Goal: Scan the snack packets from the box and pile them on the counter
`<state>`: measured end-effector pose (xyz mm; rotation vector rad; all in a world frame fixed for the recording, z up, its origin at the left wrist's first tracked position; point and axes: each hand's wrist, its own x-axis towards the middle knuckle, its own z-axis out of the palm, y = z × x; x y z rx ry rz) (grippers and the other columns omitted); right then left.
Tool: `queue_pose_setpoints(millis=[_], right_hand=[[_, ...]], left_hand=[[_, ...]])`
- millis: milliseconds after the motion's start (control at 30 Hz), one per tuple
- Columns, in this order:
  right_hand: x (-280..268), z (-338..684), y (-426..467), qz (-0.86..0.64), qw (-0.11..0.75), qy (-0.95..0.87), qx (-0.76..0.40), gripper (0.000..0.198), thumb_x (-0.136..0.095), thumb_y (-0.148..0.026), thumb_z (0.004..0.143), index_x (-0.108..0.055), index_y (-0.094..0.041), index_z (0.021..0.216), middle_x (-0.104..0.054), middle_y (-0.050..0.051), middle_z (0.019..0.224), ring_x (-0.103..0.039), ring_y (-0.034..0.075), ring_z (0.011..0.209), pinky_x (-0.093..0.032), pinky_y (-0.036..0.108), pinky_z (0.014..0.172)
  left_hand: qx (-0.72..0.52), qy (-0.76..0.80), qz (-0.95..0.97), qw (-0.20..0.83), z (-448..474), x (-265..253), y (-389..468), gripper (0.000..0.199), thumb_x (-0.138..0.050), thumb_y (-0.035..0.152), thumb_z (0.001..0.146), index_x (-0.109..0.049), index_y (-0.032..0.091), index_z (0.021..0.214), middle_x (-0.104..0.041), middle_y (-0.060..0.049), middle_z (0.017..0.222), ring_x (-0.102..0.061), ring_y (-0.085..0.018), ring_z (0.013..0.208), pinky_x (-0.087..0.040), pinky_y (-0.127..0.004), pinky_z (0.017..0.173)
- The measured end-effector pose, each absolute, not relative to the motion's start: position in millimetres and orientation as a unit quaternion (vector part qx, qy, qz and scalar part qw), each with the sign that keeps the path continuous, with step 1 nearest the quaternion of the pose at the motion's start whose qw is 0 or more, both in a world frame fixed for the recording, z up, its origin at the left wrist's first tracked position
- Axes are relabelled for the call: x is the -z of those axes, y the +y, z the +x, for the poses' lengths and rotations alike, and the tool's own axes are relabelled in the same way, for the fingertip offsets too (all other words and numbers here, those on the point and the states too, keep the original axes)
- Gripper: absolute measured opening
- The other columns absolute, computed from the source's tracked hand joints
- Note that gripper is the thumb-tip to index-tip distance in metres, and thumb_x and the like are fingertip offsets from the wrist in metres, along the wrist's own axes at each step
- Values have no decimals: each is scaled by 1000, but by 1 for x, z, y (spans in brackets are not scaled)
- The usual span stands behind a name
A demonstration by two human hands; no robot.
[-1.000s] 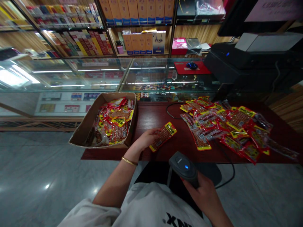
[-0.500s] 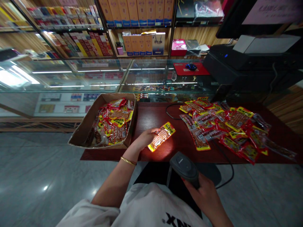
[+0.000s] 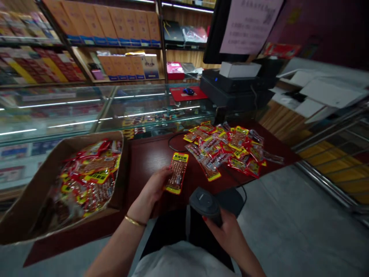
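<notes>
Between the fingers of my left hand (image 3: pixel 158 184) is a flat snack packet (image 3: pixel 176 174) with yellow ends and brown sticks showing through clear film. It is held by its left edge above the dark red table (image 3: pixel 141 161). My right hand (image 3: pixel 226 227) is wrapped round the handle of a dark grey barcode scanner (image 3: pixel 205 203), just past the table's front edge. To the left, an open cardboard box (image 3: pixel 118 188) contains many similar red and yellow packets. A loose pile of packets (image 3: pixel 227 148) lies on the table to the right.
Behind the table runs a glass display counter (image 3: pixel 138 104). On it are a blue mouse (image 3: pixel 188 91) on a red pad and a dark printer-like machine (image 3: pixel 230 90) below a monitor (image 3: pixel 215 34). A metal rack (image 3: pixel 331 188) stands at the right.
The view has swung to the right. The packet in my left hand has turned more upright, and the bright light patch on it is gone. Both hands keep their hold.
</notes>
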<state>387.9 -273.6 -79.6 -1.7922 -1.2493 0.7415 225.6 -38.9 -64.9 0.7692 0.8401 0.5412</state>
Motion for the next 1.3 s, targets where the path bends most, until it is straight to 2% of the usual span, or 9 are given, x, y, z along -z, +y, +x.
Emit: queue_pose_setpoints(millis=[300, 367, 500, 667, 767, 833, 967, 1167, 1300], right_hand=[[94, 395, -297, -753, 406, -416, -309, 25, -66, -26, 87, -75, -17, 109, -82, 11, 103, -77, 30, 97, -59, 37, 85], [90, 394, -299, -751, 410, -412, -312, 28, -66, -24, 87, -75, -17, 112, -82, 11, 106, -77, 30, 98, -58, 37, 87], [84, 396, -301, -751, 415, -409, -311, 28, -65, -23, 87, -75, -18, 113, -81, 10, 107, -77, 29, 99, -58, 36, 88], [88, 403, -301, -755, 409, -401, -319, 29, -64, -23, 87, -75, -19, 114, -81, 10, 108, -77, 30, 100, -58, 36, 88], [94, 408, -300, -757, 403, -402, -322, 34, -64, -23, 85, -74, -19, 118, -80, 10, 113, -75, 30, 106, -56, 38, 93], [99, 410, -300, -760, 392, -399, -331, 36, -65, -24, 84, -74, -18, 119, -80, 11, 115, -74, 31, 109, -56, 38, 93], [117, 414, -300, -767, 374, -396, -339, 33, -67, -30, 84, -75, -20, 114, -82, 11, 108, -76, 31, 103, -58, 37, 90], [133, 418, -298, -782, 372, -381, -324, 29, -69, -33, 83, -78, -22, 108, -82, 11, 106, -77, 32, 102, -60, 36, 84], [125, 421, -297, -766, 379, -400, -331, 35, -68, -32, 84, -75, -20, 117, -80, 13, 116, -75, 33, 110, -58, 40, 92]], left_hand=[[-93, 284, 498, 814, 401, 61, -63, 20, -62, 10, 78, -69, 13, 97, -74, -7, 81, -69, -15, 66, -57, -26, 64], [-87, 268, 623, 730, 431, 61, -78, 26, -59, 11, 81, -68, 15, 105, -75, -7, 84, -71, -18, 72, -58, -29, 67], [-143, 217, 766, 588, 468, 49, -98, 39, -62, 19, 85, -65, 18, 125, -74, -14, 108, -69, -29, 105, -54, -41, 95], [-151, 170, 928, 295, 507, 29, -91, 51, -47, 20, 95, -50, 11, 145, -72, -23, 112, -66, -34, 111, -47, -50, 103], [-157, 114, 967, 162, 526, 39, -88, 52, -42, 16, 97, -50, 16, 148, -68, -21, 128, -50, -34, 135, -31, -58, 116], [-146, 90, 979, 113, 532, 54, -88, 52, -45, 24, 99, -48, 27, 151, -55, -15, 150, -31, -38, 149, -16, -70, 119], [-101, 101, 985, 98, 539, 86, -90, 55, -47, 54, 98, -51, 36, 149, -33, -8, 166, -7, -47, 154, -4, -82, 112], [-87, 160, 977, 107, 572, 96, -85, 53, -48, 51, 97, -55, 33, 147, -31, -9, 167, 3, -48, 155, -4, -85, 110], [-50, 193, 971, 131, 593, 83, -80, 60, -50, 49, 95, -51, 28, 151, -27, -11, 169, 10, -49, 154, -4, -85, 110]])
